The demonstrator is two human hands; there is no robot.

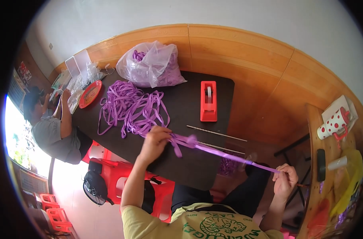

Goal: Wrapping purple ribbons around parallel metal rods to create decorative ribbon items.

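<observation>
A purple ribbon (225,154) is stretched between my two hands, above the near right part of the dark table (181,169). My left hand (157,140) pinches its left end, where loops and a knot-like bunch show close to the fingers. Off the table's right side, my right hand (285,179) is closed on the ribbon's other end. Just beyond my left hand lies a loose heap of purple ribbon (127,109). Two thin pale sticks (217,133) lie beyond the stretched ribbon, one partly hidden behind it.
A red tape dispenser (208,101) stands at the table's far right. Behind the heap sits a clear plastic bag (153,65) of purple ribbon. A red plate (90,94) lies at left, near another person (56,133). A dotted tumbler (333,123) rests on the wooden shelf at right.
</observation>
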